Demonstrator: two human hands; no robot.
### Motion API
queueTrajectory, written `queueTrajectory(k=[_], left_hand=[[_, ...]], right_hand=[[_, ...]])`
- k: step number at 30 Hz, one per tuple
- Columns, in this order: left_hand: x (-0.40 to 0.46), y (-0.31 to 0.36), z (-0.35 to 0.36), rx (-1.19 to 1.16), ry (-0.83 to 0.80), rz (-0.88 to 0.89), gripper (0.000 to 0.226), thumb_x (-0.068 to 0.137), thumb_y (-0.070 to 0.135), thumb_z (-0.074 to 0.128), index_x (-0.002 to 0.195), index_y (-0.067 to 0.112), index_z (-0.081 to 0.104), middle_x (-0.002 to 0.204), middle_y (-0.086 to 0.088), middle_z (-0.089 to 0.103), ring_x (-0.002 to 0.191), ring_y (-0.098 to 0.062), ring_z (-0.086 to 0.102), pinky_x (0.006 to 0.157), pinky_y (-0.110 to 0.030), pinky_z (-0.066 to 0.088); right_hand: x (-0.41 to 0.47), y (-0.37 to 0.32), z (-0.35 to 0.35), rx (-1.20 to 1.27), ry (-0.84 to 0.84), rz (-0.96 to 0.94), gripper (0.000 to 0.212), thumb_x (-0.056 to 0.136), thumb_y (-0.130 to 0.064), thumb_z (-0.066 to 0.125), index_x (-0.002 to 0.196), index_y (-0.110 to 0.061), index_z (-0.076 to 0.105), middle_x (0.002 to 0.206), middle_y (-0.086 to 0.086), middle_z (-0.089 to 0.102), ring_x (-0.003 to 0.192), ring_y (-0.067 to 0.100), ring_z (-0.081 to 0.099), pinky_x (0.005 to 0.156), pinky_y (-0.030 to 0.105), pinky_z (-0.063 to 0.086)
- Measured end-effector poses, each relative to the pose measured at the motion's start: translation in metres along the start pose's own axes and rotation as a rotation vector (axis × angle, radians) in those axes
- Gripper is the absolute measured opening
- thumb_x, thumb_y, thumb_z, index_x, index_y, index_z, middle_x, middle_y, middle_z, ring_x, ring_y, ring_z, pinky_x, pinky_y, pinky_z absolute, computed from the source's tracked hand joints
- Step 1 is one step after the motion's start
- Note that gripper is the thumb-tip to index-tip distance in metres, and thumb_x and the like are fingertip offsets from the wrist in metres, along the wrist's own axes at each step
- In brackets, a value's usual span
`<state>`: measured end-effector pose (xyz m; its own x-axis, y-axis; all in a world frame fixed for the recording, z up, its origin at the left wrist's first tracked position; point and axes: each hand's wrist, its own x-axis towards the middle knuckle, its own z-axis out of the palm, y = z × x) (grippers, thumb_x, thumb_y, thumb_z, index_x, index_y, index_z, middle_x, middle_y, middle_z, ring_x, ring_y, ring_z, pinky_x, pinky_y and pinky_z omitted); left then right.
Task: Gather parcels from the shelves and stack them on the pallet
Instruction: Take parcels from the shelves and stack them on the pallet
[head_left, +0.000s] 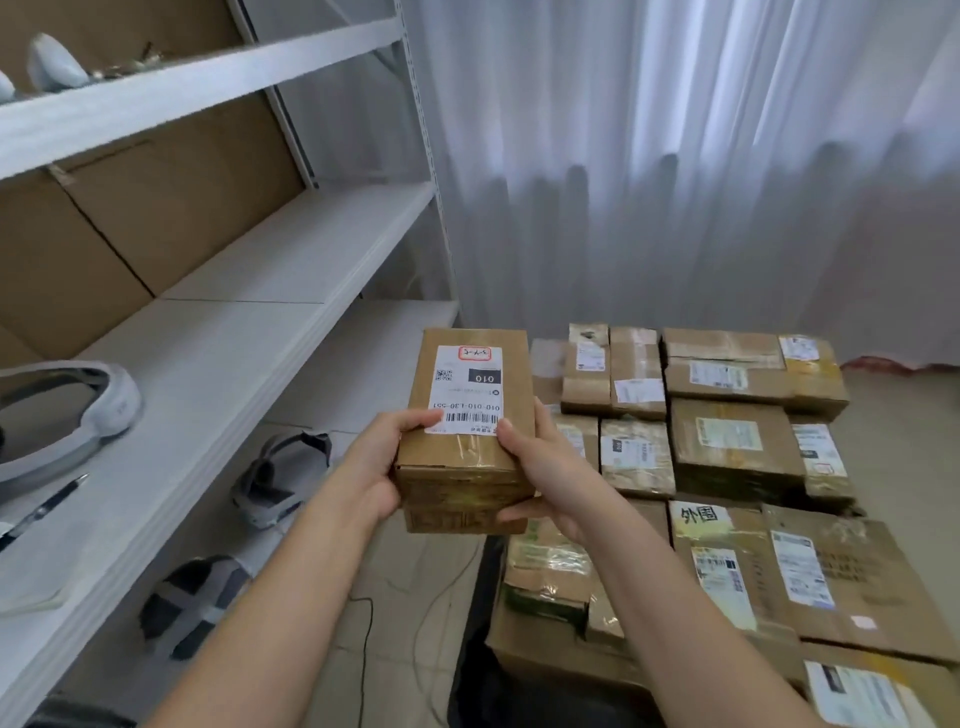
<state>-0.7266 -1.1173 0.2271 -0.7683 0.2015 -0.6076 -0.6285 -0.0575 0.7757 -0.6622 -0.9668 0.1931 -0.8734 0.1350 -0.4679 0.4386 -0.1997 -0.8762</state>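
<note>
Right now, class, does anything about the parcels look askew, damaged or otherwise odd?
The held parcel, gripped by the left hand and right hand, has its shipping label upside down to the viewer. In the stack, one low parcel looks crumpled, its tape wrinkled. Nothing is spilled.

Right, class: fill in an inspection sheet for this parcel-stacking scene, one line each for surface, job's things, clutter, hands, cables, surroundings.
Surface: tiled floor; pallet itself hidden under boxes.
Job's things: held parcel, label up; stacked parcels to the right.
Clutter: headsets on lower shelf; pen and white headband on shelf.
Hands: left hand and right hand grip the held parcel's sides.
Cables: thin cable on the floor.
Surroundings: white curtain; cardboard behind the shelves.
</note>
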Motion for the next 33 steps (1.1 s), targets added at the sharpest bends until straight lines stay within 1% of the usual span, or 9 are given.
queueTrajectory(k=[3,5,8,12,17,19,22,27,33], left_hand=[[0.028,-0.003,0.005,0.038,-0.037,-0.047,0.034,0.086,0.018,0.065,0.117,0.006,0.067,0.103,-0.012,0.075,0.095,-0.029,0.071,0.086,-0.041,0.054],[0.039,-0.002,0.011,0.053,-0.071,-0.057,0.034,0.088,0.021,0.066,0.119,0.008,0.067,0.105,-0.012,0.075,0.099,-0.030,0.070,0.089,-0.042,0.053],[0.051,0.007,0.022,0.053,-0.080,-0.023,0.031,0.091,0.023,0.065,0.120,0.012,0.065,0.104,-0.012,0.075,0.092,-0.029,0.071,0.079,-0.040,0.056],[0.067,0.026,0.036,0.117,-0.091,-0.016,0.039,0.089,0.026,0.068,0.126,0.018,0.062,0.104,-0.011,0.075,0.080,-0.027,0.074,0.065,-0.038,0.058],[0.095,0.038,0.060,0.230,-0.114,-0.088,0.046,0.083,0.043,0.072,0.125,0.028,0.061,0.106,-0.010,0.075,0.096,-0.036,0.070,0.085,-0.053,0.051],[0.106,0.042,0.071,0.299,-0.116,-0.126,0.044,0.086,0.051,0.067,0.124,0.031,0.059,0.108,-0.011,0.074,0.096,-0.040,0.066,0.076,-0.059,0.047],[0.128,0.047,0.080,0.297,-0.146,-0.156,0.044,0.091,0.051,0.060,0.127,0.027,0.057,0.109,-0.015,0.072,0.094,-0.041,0.067,0.063,-0.062,0.053],[0.190,0.064,0.082,0.304,-0.124,-0.187,0.038,0.096,0.048,0.052,0.124,0.023,0.059,0.105,-0.015,0.071,0.093,-0.039,0.065,0.082,-0.063,0.050],[0.309,0.089,0.078,0.343,-0.121,-0.235,0.032,0.098,0.042,0.052,0.123,0.022,0.057,0.108,-0.015,0.067,0.094,-0.040,0.062,0.087,-0.067,0.046]], right_hand=[[0.014,-0.003,-0.011,-0.023,0.074,0.011,0.059,0.099,-0.037,0.054,0.149,-0.043,0.024,0.134,-0.006,0.052,0.115,0.027,0.056,0.069,0.048,0.062],[0.023,-0.009,-0.020,-0.025,0.085,0.020,0.052,0.100,-0.034,0.053,0.145,-0.043,0.029,0.130,-0.007,0.053,0.114,0.025,0.056,0.069,0.047,0.062],[0.039,-0.019,-0.029,-0.026,0.072,-0.004,0.047,0.100,-0.031,0.052,0.143,-0.041,0.035,0.125,-0.008,0.057,0.109,0.023,0.058,0.071,0.050,0.061],[0.054,-0.029,-0.035,0.009,0.080,-0.049,0.052,0.101,-0.032,0.050,0.146,-0.044,0.029,0.127,-0.007,0.058,0.108,0.023,0.060,0.071,0.050,0.061],[0.070,-0.039,-0.059,0.039,0.121,-0.069,0.049,0.101,-0.031,0.051,0.144,-0.046,0.033,0.123,-0.010,0.059,0.108,0.023,0.060,0.070,0.050,0.061],[0.080,-0.042,-0.069,0.041,0.150,-0.070,0.050,0.100,-0.031,0.052,0.144,-0.045,0.033,0.123,-0.009,0.059,0.108,0.023,0.060,0.069,0.049,0.062],[0.099,-0.045,-0.079,0.052,0.203,-0.073,0.055,0.098,-0.031,0.056,0.146,-0.046,0.032,0.122,-0.010,0.060,0.105,0.021,0.060,0.067,0.045,0.062],[0.149,-0.050,-0.073,0.098,0.265,-0.060,0.060,0.098,-0.031,0.055,0.149,-0.046,0.027,0.132,-0.006,0.055,0.110,0.022,0.057,0.075,0.048,0.060],[0.253,-0.052,-0.053,0.219,0.408,-0.003,0.058,0.100,-0.028,0.052,0.149,-0.042,0.026,0.136,-0.002,0.051,0.115,0.026,0.054,0.087,0.056,0.054]])
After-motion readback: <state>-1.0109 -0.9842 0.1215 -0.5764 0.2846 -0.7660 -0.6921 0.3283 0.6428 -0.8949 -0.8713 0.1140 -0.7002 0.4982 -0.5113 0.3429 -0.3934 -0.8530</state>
